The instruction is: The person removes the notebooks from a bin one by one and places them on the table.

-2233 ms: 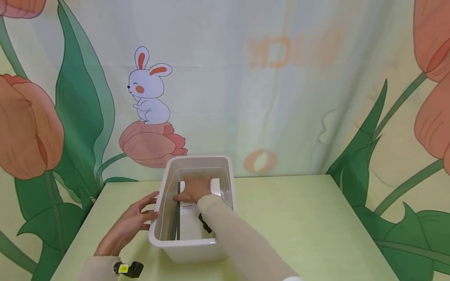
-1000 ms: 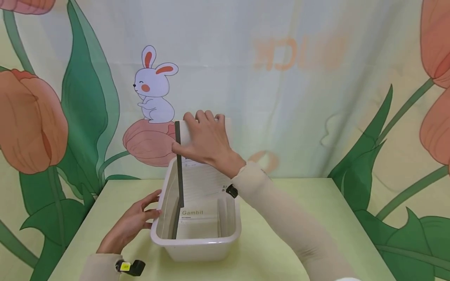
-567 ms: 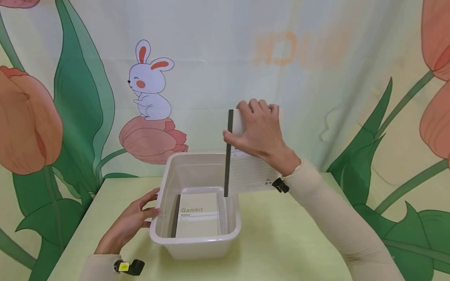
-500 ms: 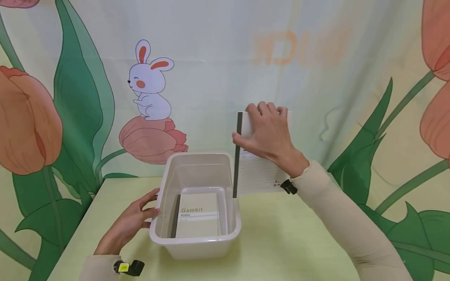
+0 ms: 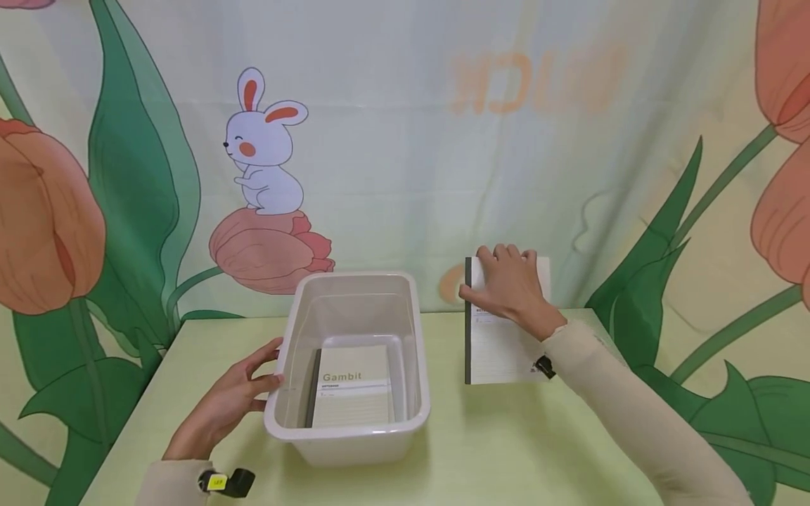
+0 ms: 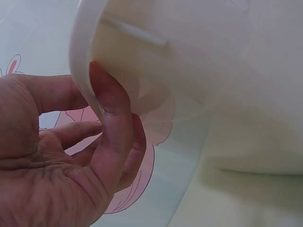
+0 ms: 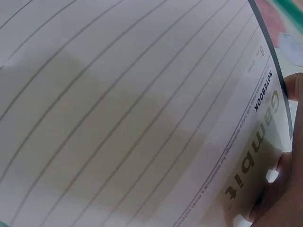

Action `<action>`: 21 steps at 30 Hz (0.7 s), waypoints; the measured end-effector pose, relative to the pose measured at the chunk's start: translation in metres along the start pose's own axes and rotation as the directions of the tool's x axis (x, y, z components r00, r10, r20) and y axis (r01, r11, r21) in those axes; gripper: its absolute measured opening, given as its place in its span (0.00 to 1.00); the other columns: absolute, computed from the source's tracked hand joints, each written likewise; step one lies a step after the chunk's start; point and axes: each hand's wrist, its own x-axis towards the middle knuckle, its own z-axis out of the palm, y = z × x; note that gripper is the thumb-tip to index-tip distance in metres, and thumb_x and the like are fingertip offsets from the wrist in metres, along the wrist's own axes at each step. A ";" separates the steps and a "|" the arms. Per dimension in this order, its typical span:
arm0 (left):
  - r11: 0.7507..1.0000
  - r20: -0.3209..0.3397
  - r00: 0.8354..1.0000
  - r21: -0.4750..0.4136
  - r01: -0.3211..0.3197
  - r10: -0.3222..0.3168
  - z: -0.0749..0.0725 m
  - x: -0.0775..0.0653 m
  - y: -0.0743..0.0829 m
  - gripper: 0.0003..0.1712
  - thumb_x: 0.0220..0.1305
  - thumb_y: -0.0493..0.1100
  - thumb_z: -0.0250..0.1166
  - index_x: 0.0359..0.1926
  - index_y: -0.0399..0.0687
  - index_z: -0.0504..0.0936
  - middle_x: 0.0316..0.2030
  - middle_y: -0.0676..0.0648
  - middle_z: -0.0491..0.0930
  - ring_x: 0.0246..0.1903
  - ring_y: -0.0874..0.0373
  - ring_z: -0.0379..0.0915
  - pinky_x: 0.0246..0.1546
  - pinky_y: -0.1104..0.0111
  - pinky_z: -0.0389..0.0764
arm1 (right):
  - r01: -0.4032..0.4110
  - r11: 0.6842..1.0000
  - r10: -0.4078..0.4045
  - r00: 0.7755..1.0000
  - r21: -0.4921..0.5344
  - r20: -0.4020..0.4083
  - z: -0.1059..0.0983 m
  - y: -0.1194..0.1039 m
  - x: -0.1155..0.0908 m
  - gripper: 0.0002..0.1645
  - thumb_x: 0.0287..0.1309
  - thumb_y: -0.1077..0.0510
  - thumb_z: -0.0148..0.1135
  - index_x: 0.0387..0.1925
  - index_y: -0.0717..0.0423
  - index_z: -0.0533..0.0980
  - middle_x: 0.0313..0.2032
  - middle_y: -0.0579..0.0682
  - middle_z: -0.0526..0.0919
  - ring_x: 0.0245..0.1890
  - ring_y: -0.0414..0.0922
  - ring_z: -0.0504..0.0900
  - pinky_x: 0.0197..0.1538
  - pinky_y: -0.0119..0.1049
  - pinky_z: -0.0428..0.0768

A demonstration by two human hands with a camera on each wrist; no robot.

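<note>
My left hand point(image 5: 228, 397) pinches the left rim of a pale plastic bin point(image 5: 354, 450); the left wrist view shows its fingers bent at that rim. A white notebook with a dark spine point(image 5: 468, 337) is in my right hand point(image 5: 512, 288), to the right of the bin. My right fingers curl over its top edge while the thumb lies by the spine. Its lined cover point(image 7: 128, 109), printed "Gambit" and "NOTEBOOK", fills the right wrist view. In the bin, another notebook point(image 5: 354, 404) of the same kind lies cover up, its spine to the left.
The bin stands on a pale green table point(image 5: 506, 450). Behind the table hangs a curtain point(image 5: 392, 161) printed with tulips and a rabbit. A small black device point(image 5: 228, 483) is strapped at my left wrist.
My right hand has lifted a notebook out of the bin, carried it right past the rim and lowered it toward the table. My left hand has stayed at the bin's rim.
</note>
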 end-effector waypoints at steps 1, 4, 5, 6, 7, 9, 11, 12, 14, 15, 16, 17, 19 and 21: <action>1.000 0.000 1.000 0.001 0.001 -0.001 0.000 0.000 0.001 0.44 0.70 0.44 0.60 0.79 0.59 0.45 0.75 0.39 0.48 0.67 0.35 0.59 0.50 0.51 0.82 | -0.002 1.000 0.002 1.000 -0.005 0.019 0.009 0.000 0.000 0.34 0.48 0.30 0.53 0.46 0.51 0.72 0.34 0.50 0.73 0.39 0.52 0.70 0.45 0.52 0.62; 1.000 0.003 1.000 0.005 0.005 -0.005 0.000 0.000 0.002 0.44 0.70 0.43 0.59 0.79 0.57 0.45 0.75 0.39 0.48 0.67 0.35 0.60 0.49 0.52 0.83 | -0.007 1.000 0.007 0.998 0.001 0.066 0.035 0.000 -0.001 0.38 0.49 0.28 0.53 0.51 0.52 0.73 0.38 0.53 0.76 0.42 0.54 0.72 0.46 0.54 0.64; 1.000 0.004 1.000 0.007 0.007 -0.007 0.000 -0.001 0.003 0.44 0.70 0.43 0.59 0.79 0.57 0.45 0.75 0.39 0.48 0.66 0.35 0.60 0.49 0.52 0.83 | -0.008 1.000 0.008 0.997 -0.001 0.078 0.044 0.000 -0.001 0.40 0.49 0.27 0.52 0.52 0.51 0.72 0.39 0.53 0.77 0.43 0.54 0.73 0.46 0.54 0.64; 1.000 0.005 1.000 0.007 0.008 -0.008 0.000 -0.001 0.003 0.44 0.70 0.43 0.59 0.79 0.56 0.45 0.75 0.38 0.48 0.66 0.35 0.61 0.48 0.52 0.83 | -0.007 1.000 0.007 0.996 -0.003 0.085 0.053 0.000 -0.001 0.41 0.49 0.26 0.52 0.53 0.51 0.72 0.40 0.54 0.77 0.43 0.54 0.73 0.46 0.55 0.64; 1.000 0.006 1.000 0.007 0.010 -0.010 -0.001 -0.001 0.003 0.44 0.70 0.43 0.59 0.79 0.56 0.44 0.75 0.38 0.48 0.66 0.35 0.61 0.48 0.52 0.83 | -0.006 1.000 0.007 0.996 -0.004 0.092 0.062 0.000 -0.001 0.41 0.49 0.26 0.51 0.54 0.50 0.72 0.41 0.54 0.78 0.44 0.54 0.73 0.46 0.55 0.65; 1.000 0.008 1.000 0.003 0.013 -0.013 -0.001 0.000 0.003 0.44 0.70 0.43 0.59 0.79 0.56 0.45 0.75 0.38 0.48 0.66 0.36 0.61 0.47 0.53 0.83 | -0.003 1.000 0.002 0.995 0.010 0.104 0.078 0.000 0.000 0.42 0.49 0.25 0.52 0.55 0.50 0.72 0.42 0.55 0.78 0.45 0.55 0.74 0.47 0.56 0.65; 1.000 0.008 1.000 0.001 0.013 -0.013 -0.002 -0.001 0.003 0.44 0.70 0.42 0.59 0.79 0.55 0.45 0.74 0.38 0.49 0.65 0.37 0.63 0.47 0.53 0.84 | -0.001 1.000 -0.002 0.993 0.024 0.117 0.092 -0.001 -0.001 0.41 0.50 0.25 0.53 0.56 0.48 0.71 0.41 0.54 0.77 0.44 0.54 0.73 0.47 0.56 0.64; 1.000 0.008 1.000 0.001 0.011 -0.011 -0.003 -0.001 0.002 0.43 0.70 0.42 0.59 0.79 0.55 0.46 0.74 0.38 0.49 0.64 0.38 0.64 0.46 0.53 0.84 | 0.002 0.999 -0.006 0.993 0.032 0.120 0.098 -0.001 0.000 0.40 0.50 0.25 0.53 0.55 0.48 0.72 0.40 0.54 0.77 0.43 0.54 0.73 0.47 0.55 0.64; 1.000 0.009 1.000 0.003 0.003 -0.003 -0.004 0.000 0.002 0.43 0.71 0.42 0.58 0.79 0.55 0.46 0.74 0.38 0.50 0.63 0.39 0.66 0.46 0.54 0.84 | 0.003 0.999 -0.009 0.991 0.053 0.131 0.109 -0.001 0.000 0.37 0.52 0.27 0.55 0.53 0.47 0.71 0.38 0.52 0.76 0.41 0.53 0.73 0.46 0.54 0.63; 1.000 0.010 1.000 0.004 -0.001 0.001 -0.005 0.000 0.003 0.43 0.71 0.42 0.58 0.78 0.55 0.46 0.74 0.38 0.50 0.62 0.40 0.66 0.45 0.54 0.84 | 0.001 0.998 -0.009 0.990 0.058 0.139 0.115 -0.001 0.001 0.37 0.52 0.27 0.55 0.53 0.47 0.71 0.37 0.52 0.76 0.40 0.53 0.73 0.46 0.54 0.63; 1.000 0.013 1.000 0.005 -0.004 0.004 -0.006 0.000 0.003 0.42 0.71 0.42 0.58 0.78 0.55 0.46 0.73 0.38 0.50 0.62 0.40 0.66 0.46 0.54 0.84 | -0.006 0.998 -0.004 0.988 0.068 0.153 0.119 -0.001 0.001 0.36 0.53 0.28 0.55 0.54 0.47 0.71 0.39 0.52 0.76 0.41 0.53 0.73 0.48 0.54 0.63; 1.000 0.012 1.000 0.005 -0.005 0.005 -0.006 0.000 0.003 0.42 0.71 0.42 0.58 0.78 0.55 0.46 0.73 0.38 0.50 0.62 0.40 0.66 0.46 0.54 0.84 | -0.015 0.997 0.003 0.986 0.069 0.169 0.125 0.000 0.002 0.37 0.53 0.28 0.55 0.55 0.47 0.71 0.40 0.53 0.77 0.42 0.54 0.74 0.49 0.55 0.63; 1.000 0.010 1.000 0.004 -0.006 0.006 -0.005 0.001 0.002 0.42 0.71 0.42 0.58 0.78 0.55 0.46 0.73 0.38 0.51 0.63 0.40 0.66 0.46 0.54 0.84 | -0.036 0.997 0.022 0.980 0.069 0.199 0.138 0.003 0.003 0.39 0.54 0.27 0.55 0.59 0.47 0.70 0.44 0.55 0.78 0.46 0.56 0.75 0.51 0.56 0.63; 1.000 0.012 1.000 -0.001 -0.004 0.004 -0.003 0.001 0.001 0.42 0.71 0.42 0.58 0.78 0.55 0.47 0.73 0.39 0.51 0.63 0.40 0.65 0.46 0.54 0.84 | -0.054 0.996 0.037 0.974 0.066 0.224 0.150 0.006 0.002 0.42 0.54 0.26 0.55 0.62 0.47 0.69 0.48 0.56 0.79 0.50 0.58 0.75 0.53 0.57 0.63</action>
